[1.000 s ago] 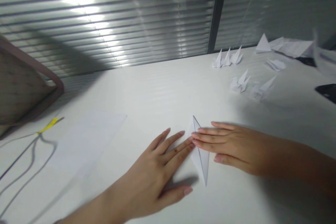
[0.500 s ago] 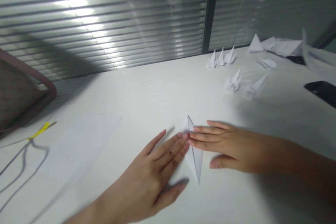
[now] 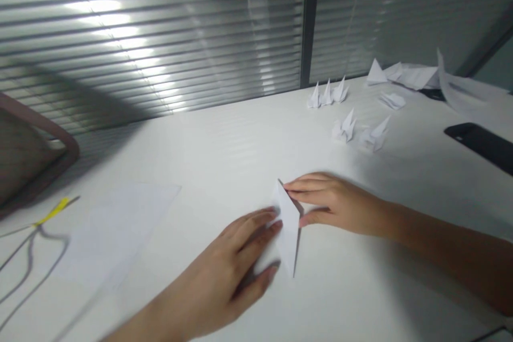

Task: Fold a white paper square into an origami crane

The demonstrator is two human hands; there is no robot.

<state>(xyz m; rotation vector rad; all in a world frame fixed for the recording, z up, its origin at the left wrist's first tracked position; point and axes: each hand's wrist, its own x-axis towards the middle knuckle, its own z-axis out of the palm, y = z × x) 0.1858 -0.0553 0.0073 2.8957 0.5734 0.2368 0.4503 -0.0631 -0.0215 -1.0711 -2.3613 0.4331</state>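
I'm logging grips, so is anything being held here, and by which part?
The right hand holds the folded paper by its upper right edge; the left hand only touches its left side.

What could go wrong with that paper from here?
The folded paper might crease off line: the left hand only rests fingertips at one edge while the right hand works the other. The right hand could also knock the small paper figures beyond it, or the left forearm might drag the loose sheet lying beside it.
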